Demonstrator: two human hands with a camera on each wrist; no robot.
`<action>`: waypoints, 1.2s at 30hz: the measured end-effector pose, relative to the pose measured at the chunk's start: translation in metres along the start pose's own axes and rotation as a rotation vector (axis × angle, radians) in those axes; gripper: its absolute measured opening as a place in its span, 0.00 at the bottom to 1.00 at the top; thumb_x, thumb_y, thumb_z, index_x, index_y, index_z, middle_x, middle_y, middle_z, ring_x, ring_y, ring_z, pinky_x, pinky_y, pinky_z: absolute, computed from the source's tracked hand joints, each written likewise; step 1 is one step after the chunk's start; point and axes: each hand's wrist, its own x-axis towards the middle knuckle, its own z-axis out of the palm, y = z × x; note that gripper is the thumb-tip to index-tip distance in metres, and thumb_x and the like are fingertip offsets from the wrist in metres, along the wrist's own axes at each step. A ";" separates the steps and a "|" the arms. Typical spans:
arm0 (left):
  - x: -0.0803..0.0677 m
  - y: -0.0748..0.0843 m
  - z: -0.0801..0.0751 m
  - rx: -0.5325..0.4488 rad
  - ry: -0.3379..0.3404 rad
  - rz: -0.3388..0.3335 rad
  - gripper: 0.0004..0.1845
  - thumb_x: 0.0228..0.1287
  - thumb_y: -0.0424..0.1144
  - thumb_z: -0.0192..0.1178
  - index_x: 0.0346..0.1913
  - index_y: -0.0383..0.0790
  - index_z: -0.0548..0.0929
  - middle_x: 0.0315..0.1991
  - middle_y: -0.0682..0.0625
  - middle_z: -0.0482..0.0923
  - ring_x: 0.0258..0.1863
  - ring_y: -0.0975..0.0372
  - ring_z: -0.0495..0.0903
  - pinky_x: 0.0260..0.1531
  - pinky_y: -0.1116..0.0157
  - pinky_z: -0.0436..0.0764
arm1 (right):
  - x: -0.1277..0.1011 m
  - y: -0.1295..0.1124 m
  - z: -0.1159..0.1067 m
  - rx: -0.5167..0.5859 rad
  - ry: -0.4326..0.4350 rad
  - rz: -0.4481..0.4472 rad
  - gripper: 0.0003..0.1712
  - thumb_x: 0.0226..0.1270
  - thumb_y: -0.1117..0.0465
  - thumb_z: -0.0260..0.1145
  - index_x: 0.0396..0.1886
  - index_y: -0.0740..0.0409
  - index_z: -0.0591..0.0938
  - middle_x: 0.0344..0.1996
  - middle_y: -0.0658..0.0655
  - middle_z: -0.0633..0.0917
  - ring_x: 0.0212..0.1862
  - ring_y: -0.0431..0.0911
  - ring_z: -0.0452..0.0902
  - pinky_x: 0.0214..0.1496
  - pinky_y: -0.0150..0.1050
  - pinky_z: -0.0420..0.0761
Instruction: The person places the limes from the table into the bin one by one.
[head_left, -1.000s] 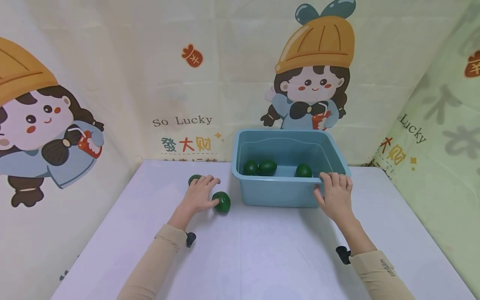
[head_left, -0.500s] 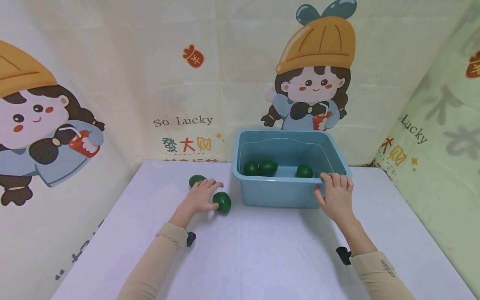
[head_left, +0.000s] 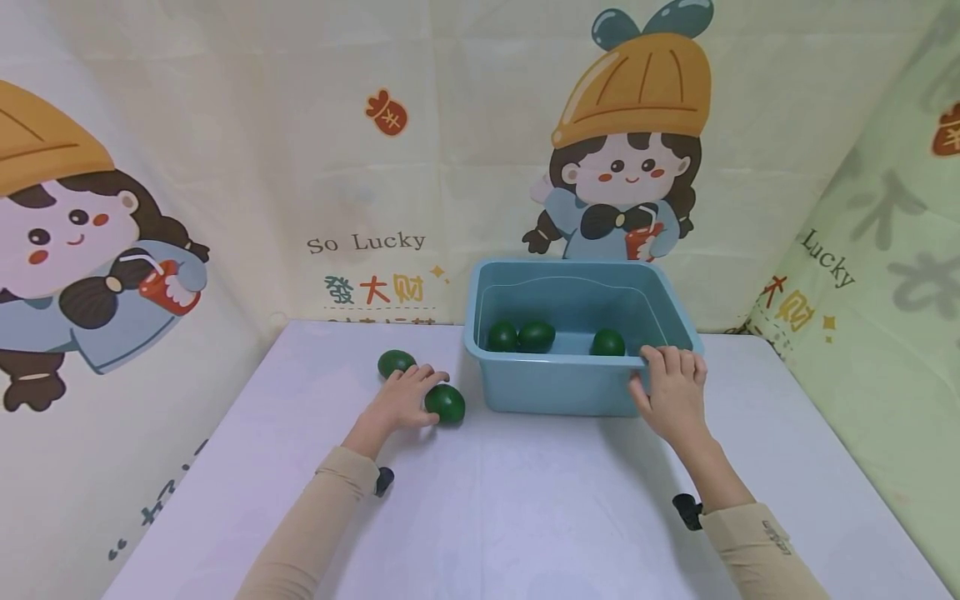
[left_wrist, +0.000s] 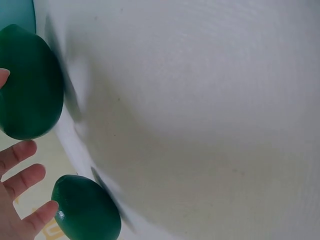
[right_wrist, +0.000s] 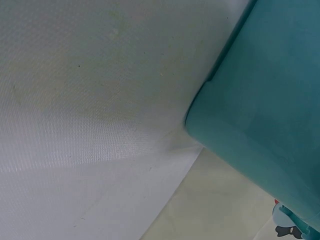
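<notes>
In the head view my left hand [head_left: 407, 398] is at a shiny dark green lime [head_left: 447, 405] on the table, thumb on its near side and fingers along its far side. The left wrist view shows the thumb over this lime [left_wrist: 31, 82] and fingertips right at its end. A second lime [head_left: 395, 363] lies just beyond the hand, and another finger's tip comes up to it in the left wrist view. My right hand [head_left: 673, 392] grips the front rim of a blue plastic bin [head_left: 558, 385], fingers over the edge, thumb outside. The right wrist view shows only the bin's outer wall.
Inside the bin sit a lime [head_left: 502, 336] and another lime [head_left: 536, 337] on the left, plus one lime [head_left: 608, 342] on the right. A printed cloth [head_left: 480, 167] hangs behind the white table [head_left: 525, 508].
My left hand has slid slightly right and closed in on the nearer lime, which has turned and shifted a little right. More of the farther lime shows. The right hand stays on the rim.
</notes>
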 end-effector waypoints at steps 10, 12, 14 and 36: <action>0.000 0.002 0.003 0.013 -0.027 -0.034 0.36 0.46 0.53 0.60 0.62 0.49 0.68 0.55 0.46 0.68 0.52 0.53 0.65 0.53 0.50 0.64 | 0.000 0.000 0.000 0.005 0.015 -0.012 0.22 0.56 0.57 0.51 0.48 0.67 0.67 0.39 0.66 0.66 0.44 0.62 0.56 0.51 0.60 0.49; 0.000 0.002 0.004 0.014 -0.035 -0.042 0.37 0.46 0.53 0.60 0.63 0.49 0.67 0.56 0.46 0.68 0.53 0.53 0.65 0.54 0.50 0.64 | 0.000 0.000 0.000 0.005 0.016 -0.015 0.22 0.56 0.57 0.51 0.48 0.67 0.67 0.39 0.66 0.66 0.44 0.62 0.56 0.51 0.60 0.49; 0.000 0.002 0.005 0.013 -0.042 -0.052 0.37 0.46 0.53 0.60 0.63 0.49 0.67 0.56 0.46 0.67 0.54 0.53 0.65 0.54 0.50 0.63 | 0.000 0.000 0.001 0.006 0.021 -0.018 0.22 0.56 0.57 0.51 0.47 0.67 0.68 0.39 0.66 0.66 0.43 0.61 0.56 0.51 0.60 0.49; 0.003 0.003 0.017 -0.013 -0.062 -0.110 0.38 0.48 0.53 0.61 0.64 0.47 0.65 0.61 0.43 0.65 0.59 0.49 0.64 0.57 0.45 0.60 | 0.000 0.002 0.004 0.009 0.058 -0.045 0.22 0.56 0.56 0.49 0.46 0.67 0.68 0.39 0.67 0.66 0.43 0.62 0.56 0.50 0.60 0.49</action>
